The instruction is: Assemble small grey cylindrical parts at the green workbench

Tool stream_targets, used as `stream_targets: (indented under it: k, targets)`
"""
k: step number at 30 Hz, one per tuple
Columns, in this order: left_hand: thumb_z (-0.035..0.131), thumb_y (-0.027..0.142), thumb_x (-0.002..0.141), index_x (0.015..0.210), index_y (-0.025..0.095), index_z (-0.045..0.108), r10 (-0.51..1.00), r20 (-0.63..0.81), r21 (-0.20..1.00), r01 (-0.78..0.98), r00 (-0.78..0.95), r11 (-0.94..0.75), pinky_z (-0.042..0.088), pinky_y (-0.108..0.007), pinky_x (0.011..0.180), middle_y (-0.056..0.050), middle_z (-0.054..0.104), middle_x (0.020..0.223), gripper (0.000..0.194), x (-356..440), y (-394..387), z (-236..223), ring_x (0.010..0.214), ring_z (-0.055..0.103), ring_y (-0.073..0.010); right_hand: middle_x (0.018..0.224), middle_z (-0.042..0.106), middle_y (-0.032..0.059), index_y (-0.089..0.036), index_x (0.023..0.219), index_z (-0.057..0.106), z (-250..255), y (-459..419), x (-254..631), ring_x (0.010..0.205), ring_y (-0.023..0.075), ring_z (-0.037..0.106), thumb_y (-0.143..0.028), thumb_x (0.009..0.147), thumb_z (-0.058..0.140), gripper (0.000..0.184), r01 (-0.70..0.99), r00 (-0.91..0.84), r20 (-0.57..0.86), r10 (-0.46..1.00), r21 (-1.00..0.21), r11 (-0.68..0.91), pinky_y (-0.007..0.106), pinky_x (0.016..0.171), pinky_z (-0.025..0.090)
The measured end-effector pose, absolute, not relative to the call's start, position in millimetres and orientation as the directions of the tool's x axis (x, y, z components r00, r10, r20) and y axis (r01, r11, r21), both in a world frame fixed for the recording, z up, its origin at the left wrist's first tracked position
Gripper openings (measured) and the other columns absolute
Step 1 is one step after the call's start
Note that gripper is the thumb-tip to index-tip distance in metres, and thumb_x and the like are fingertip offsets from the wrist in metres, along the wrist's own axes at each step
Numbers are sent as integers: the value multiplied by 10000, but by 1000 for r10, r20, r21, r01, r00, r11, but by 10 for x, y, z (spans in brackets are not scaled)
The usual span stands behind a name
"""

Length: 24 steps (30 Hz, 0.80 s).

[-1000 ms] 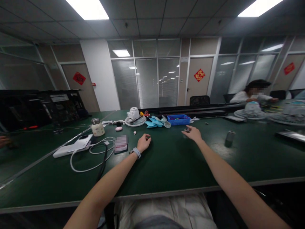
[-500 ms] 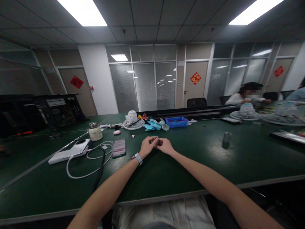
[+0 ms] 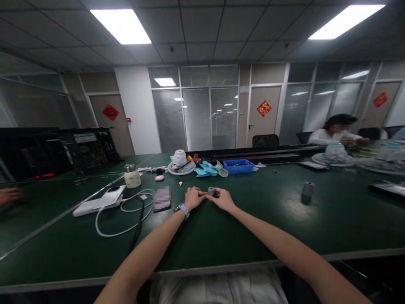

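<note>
A small grey metal cylinder (image 3: 211,191) with a hole in its top stands upright between my hands, over the green table. My right hand (image 3: 224,200) has its thumb and fingers closed around the cylinder's right side. From the left, my left hand (image 3: 194,198) meets it with thumb and fingertips pinched at its edge; a watch (image 3: 182,210) is on that wrist. A second grey cylinder (image 3: 308,191) stands by itself farther right on the table. The cylinder's lower part is partly hidden by my fingers.
Behind my hands lie light-blue fan blades (image 3: 207,169), a blue tray (image 3: 238,166) of small parts and a white fan body (image 3: 180,162). To the left are a cream bottle (image 3: 132,177), a white power bank (image 3: 98,202) and cables. A co-worker (image 3: 337,131) sits at far right.
The cylinder, mostly covered by my fingers before, now stands upright with its top showing. My hands have shifted slightly apart. The whole view has moved a little.
</note>
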<state>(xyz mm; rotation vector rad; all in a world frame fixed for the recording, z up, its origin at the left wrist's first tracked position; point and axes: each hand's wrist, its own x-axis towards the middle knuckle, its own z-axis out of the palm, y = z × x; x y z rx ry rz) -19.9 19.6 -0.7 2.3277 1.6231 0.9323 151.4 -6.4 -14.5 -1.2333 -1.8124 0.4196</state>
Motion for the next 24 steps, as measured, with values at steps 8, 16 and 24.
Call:
stream_targets:
  k: [8, 16, 24]
  targets:
    - [506, 570, 765, 996, 366, 695, 907, 320, 377, 841, 275, -388, 335, -369, 884, -47, 583, 1180, 362, -181, 151, -25, 1090, 428, -274, 928, 693, 74, -187, 1002, 649, 52, 145, 2433, 860, 217, 648, -469, 737, 606, 390, 758, 281, 437, 854, -647, 82, 309, 753, 489]
    - [410, 498, 841, 1027, 218, 689, 906, 382, 598, 699, 180, -392, 400, -290, 781, -74, 675, 1005, 437, -235, 300, -79, 926, 577, -217, 1058, 638, 132, -148, 1111, 579, -48, 207, 3089, 960, 246, 611, -424, 740, 612, 463, 772, 445, 328, 833, -613, -171, 337, 814, 460]
    - [402, 501, 825, 913, 183, 685, 942, 327, 799, 553, -70, -237, 409, -255, 612, -44, 683, 767, 434, -278, 305, -102, 691, 613, -174, 1383, 401, 144, -149, 1357, 354, 96, -105, 2065, 1280, 254, 352, -271, 826, 513, 568, 881, -6, 725, 688, -322, 347, 439, 1043, 269]
